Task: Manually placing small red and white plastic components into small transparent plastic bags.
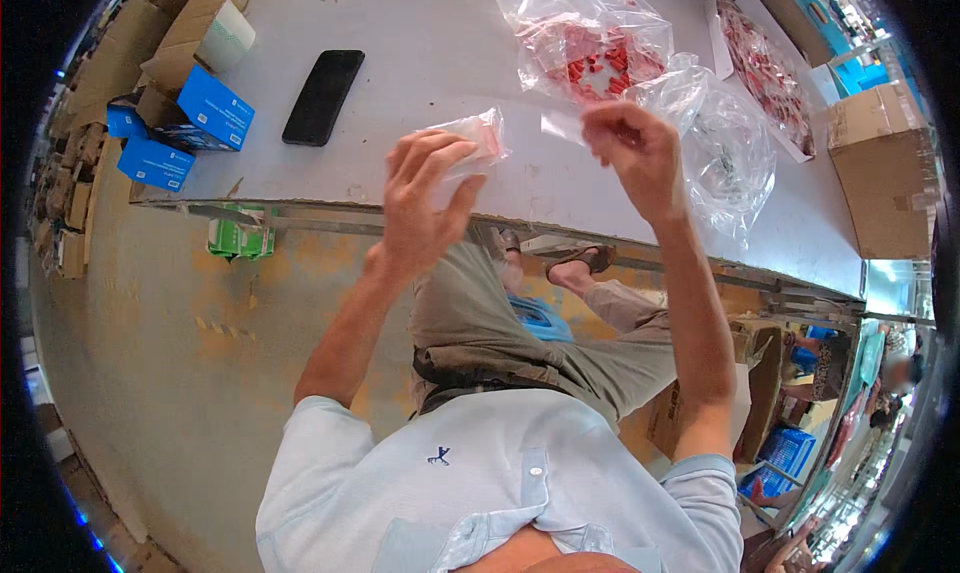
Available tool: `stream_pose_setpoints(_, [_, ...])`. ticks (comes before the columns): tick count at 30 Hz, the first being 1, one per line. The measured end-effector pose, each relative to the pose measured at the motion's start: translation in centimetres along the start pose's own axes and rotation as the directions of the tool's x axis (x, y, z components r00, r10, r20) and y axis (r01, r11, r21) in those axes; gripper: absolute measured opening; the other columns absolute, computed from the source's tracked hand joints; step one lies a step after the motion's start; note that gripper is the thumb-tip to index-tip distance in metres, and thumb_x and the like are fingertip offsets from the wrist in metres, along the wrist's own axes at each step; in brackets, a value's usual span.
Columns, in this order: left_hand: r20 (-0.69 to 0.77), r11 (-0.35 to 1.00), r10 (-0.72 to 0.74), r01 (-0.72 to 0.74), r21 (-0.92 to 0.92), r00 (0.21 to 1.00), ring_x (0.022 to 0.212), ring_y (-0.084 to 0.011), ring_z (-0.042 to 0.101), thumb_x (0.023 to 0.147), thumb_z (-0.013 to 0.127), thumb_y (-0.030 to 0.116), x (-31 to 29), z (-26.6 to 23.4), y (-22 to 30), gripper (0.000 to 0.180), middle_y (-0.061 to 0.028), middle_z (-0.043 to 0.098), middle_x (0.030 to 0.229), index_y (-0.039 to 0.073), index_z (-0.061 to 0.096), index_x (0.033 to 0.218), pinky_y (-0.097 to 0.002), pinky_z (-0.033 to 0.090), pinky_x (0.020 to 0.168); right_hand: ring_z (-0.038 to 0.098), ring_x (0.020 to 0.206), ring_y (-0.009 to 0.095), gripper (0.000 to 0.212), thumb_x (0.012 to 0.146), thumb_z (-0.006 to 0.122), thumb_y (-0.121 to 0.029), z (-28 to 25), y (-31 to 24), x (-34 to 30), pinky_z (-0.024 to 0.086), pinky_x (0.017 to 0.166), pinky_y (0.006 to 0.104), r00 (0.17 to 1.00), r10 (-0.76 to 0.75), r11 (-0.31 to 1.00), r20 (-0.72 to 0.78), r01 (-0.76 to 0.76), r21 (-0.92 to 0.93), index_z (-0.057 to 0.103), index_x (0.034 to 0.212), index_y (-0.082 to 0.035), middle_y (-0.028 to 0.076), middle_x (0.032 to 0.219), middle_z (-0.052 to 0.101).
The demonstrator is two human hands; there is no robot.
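Observation:
Between the fingers and thumb of my left hand [425, 188] is a small clear plastic bag [487, 138] with something pale red inside, held above the table's near edge. My right hand [640, 158] is raised to the right of it, its fingers curled together and slightly blurred. Whatever those fingers pinch, if anything, is too small to make out. A white slip [563, 127] shows beside the right fingertips; whether they touch it I cannot tell. Just beyond lies a large open clear bag of small red pieces [605, 68]. Another clear bag [730, 158], holding small dark and grey pieces, lies to its right.
A black phone [323, 98] lies on the pale table [420, 33]. Blue boxes [205, 118] and an open cardboard carton [205, 33] stand at the left. Toward the right are a white tray of red packets [765, 73] and a cardboard box [880, 173].

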State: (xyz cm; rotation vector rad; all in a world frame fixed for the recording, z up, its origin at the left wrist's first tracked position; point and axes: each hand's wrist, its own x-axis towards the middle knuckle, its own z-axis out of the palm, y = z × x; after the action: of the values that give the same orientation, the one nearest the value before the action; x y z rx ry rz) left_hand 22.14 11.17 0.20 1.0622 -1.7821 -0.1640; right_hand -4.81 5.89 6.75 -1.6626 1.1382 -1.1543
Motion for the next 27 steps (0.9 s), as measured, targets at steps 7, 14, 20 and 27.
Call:
stream_pose_setpoints(7, [0.238, 0.925, -0.009, 0.098, -0.366, 0.971, 0.094, -0.0264, 0.069, 0.087, 0.076, 0.004, 1.3, 6.3, 5.7, 0.019, -0.0109, 0.069, 0.099, 0.003, 0.072, 0.106, -0.0354, 0.056, 0.08, 0.056, 0.066, 0.009, 0.016, 0.083, 0.073, 0.002, -2.6, -4.3, -4.6, 0.05, 0.063, 0.0288, 0.947, 0.072, 0.938, 0.314, 0.042, -0.343, 0.062, 0.094, 0.0, 0.006, 0.074, 0.062])
stream_pose_setpoints(14, [0.46, 0.77, -0.054, 0.33, -0.546, 0.886, 0.077, -0.0128, 0.066, 0.089, 0.073, -0.001, 1.7, 9.5, 7.1, 0.011, -0.0044, 0.069, 0.091, 0.001, 0.073, 0.099, -0.0284, 0.054, 0.067, 0.057, 0.068, 0.008, 0.019, 0.083, 0.075, 0.0, -5.5, -3.2, -6.2, 0.048, 0.063, 0.0258, 0.967, 0.175, 0.943, 0.185, -0.11, -0.313, 0.064, 0.098, -0.002, 0.0, 0.078, 0.064])
stream_pose_setpoints(20, [0.664, 0.415, -0.383, 0.762, -0.497, 0.642, 0.071, -0.0078, 0.061, 0.091, 0.073, 0.005, 3.1, 9.2, 7.3, 0.003, -0.0022, 0.068, 0.078, 0.003, 0.074, 0.093, -0.0226, 0.049, 0.063, 0.059, 0.071, 0.007, 0.019, 0.087, 0.075, -0.007, -6.8, -1.1, -5.1, 0.05, 0.066, 0.0249, 0.996, 0.016, 0.987, 0.085, -0.003, -0.158, 0.069, 0.105, -0.002, 0.003, 0.085, 0.071])
stream_pose_setpoints(27, [0.586, 0.353, -0.52, 0.781, -0.515, 0.622, 0.065, -0.0077, 0.056, 0.089, 0.077, 0.005, 4.8, 10.6, 9.4, 0.009, -0.0029, 0.067, 0.075, 0.003, 0.068, 0.086, -0.0231, 0.045, 0.059, 0.061, 0.071, 0.007, 0.018, 0.093, 0.076, -0.016, -7.7, 0.8, -8.0, 0.051, 0.064, 0.0246, 0.977, 0.153, 0.988, -0.149, -0.152, 0.024, 0.071, 0.101, 0.0, 0.003, 0.083, 0.072])
